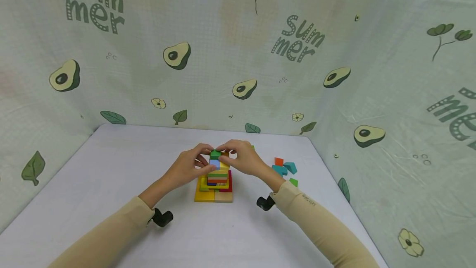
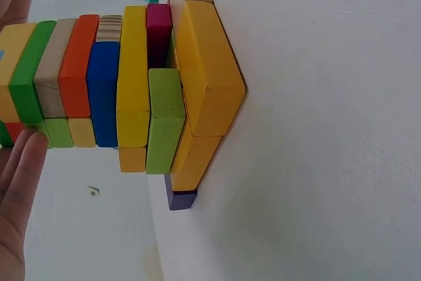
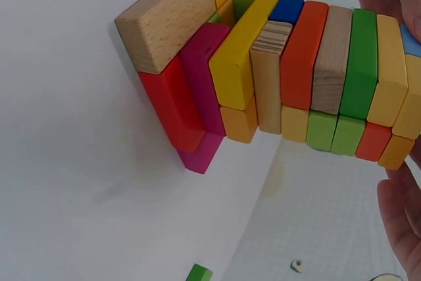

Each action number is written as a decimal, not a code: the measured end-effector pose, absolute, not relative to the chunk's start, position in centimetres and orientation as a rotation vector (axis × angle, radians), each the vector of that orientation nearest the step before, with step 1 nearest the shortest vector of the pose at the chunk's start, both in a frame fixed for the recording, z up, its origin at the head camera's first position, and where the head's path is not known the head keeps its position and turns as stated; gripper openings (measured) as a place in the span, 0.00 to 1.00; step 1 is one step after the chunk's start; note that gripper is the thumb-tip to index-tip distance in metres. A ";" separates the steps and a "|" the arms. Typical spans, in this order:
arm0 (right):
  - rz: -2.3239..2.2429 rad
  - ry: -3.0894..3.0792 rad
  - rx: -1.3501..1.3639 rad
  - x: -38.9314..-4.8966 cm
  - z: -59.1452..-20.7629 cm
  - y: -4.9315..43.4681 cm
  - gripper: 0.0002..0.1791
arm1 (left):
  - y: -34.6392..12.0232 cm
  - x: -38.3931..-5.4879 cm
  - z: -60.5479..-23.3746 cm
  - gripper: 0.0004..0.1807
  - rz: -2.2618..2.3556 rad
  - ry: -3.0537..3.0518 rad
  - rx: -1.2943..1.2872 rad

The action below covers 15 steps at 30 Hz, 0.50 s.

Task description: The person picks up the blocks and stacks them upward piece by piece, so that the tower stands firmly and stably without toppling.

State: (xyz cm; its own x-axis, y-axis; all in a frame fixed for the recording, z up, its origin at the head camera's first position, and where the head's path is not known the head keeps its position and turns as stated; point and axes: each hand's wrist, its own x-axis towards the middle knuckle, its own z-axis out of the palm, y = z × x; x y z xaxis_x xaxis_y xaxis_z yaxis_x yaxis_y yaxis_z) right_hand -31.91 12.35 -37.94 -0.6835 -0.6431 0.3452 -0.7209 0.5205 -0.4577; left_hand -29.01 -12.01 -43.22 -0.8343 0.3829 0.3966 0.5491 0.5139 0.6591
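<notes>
A tower of coloured wooden blocks (image 1: 217, 175) stands upright on the white table. At its top sits a green block (image 1: 215, 154), with a light blue block (image 1: 214, 163) just below. My left hand (image 1: 187, 162) curves round the tower's upper left, index fingertip at the green block and thumb lower at the front. From the right, my right hand (image 1: 241, 157) pinches at the green block with thumb and index finger. Both wrist views show the stacked layers, including an orange-red block (image 2: 79, 64) and a yellow block (image 3: 240, 57); the tower's top lies outside them.
Right of the tower lie several loose blocks: an orange one (image 1: 279, 161), teal ones (image 1: 290, 167) and a green one (image 1: 293, 182). The tower's base spreads wider, with a yellow block (image 1: 204, 196) and a plain wood block (image 1: 223, 197) in front. Printed cloth (image 1: 208, 15) surrounds the table.
</notes>
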 end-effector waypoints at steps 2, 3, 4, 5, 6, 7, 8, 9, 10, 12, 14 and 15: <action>0.889 -2.621 1.182 -31.9 -38.0 12.4 0.16 | -12.0 -29.0 -43.2 0.31 -1.217 -2.557 -0.794; 0.892 -2.623 1.181 -31.9 -38.0 12.3 0.16 | -12.0 -29.0 -43.2 0.31 -1.216 -2.560 -0.792; 0.893 -2.625 1.180 -31.9 -38.0 12.3 0.16 | -12.0 -29.0 -43.2 0.31 -1.216 -2.562 -0.791; 0.896 -2.627 1.179 -32.0 -38.0 12.3 0.15 | -12.0 -29.0 -43.2 0.31 -1.215 -2.563 -0.791; 0.898 -2.628 1.179 -31.9 -37.9 12.3 0.16 | -12.0 -29.0 -43.2 0.31 -1.215 -2.564 -0.791; 0.900 -2.629 1.178 -32.0 -37.9 12.3 0.15 | -12.0 -29.0 -43.2 0.32 -1.211 -2.566 -0.791; 0.900 -2.629 1.179 -32.0 -37.9 12.3 0.15 | -12.0 -29.0 -43.3 0.32 -1.209 -2.566 -0.789; 0.898 -2.628 1.180 -32.0 -37.9 12.4 0.15 | -12.0 -29.0 -43.3 0.31 -1.207 -2.566 -0.787; 0.898 -2.628 1.182 -32.0 -37.9 12.4 0.15 | -12.0 -29.0 -43.3 0.31 -1.206 -2.566 -0.784; 0.902 -2.621 1.191 -32.0 -38.0 12.5 0.16 | -12.0 -29.0 -43.3 0.31 -1.204 -2.564 -0.781; 0.906 -2.621 1.185 -32.0 -38.1 12.9 0.16 | -12.0 -29.1 -43.3 0.31 -1.212 -2.563 -0.784; 0.910 -2.621 1.175 -32.0 -38.1 13.2 0.16 | -12.0 -29.1 -43.2 0.31 -1.215 -2.565 -0.785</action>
State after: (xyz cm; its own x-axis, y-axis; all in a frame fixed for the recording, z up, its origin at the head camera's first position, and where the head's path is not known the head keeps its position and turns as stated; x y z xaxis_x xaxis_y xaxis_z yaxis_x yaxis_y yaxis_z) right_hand -31.97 13.19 -38.12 -0.6888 -0.6371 0.3460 -0.7144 0.5155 -0.4731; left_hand -29.09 -12.00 -43.25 -0.8399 0.3789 0.3885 0.5406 0.5221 0.6596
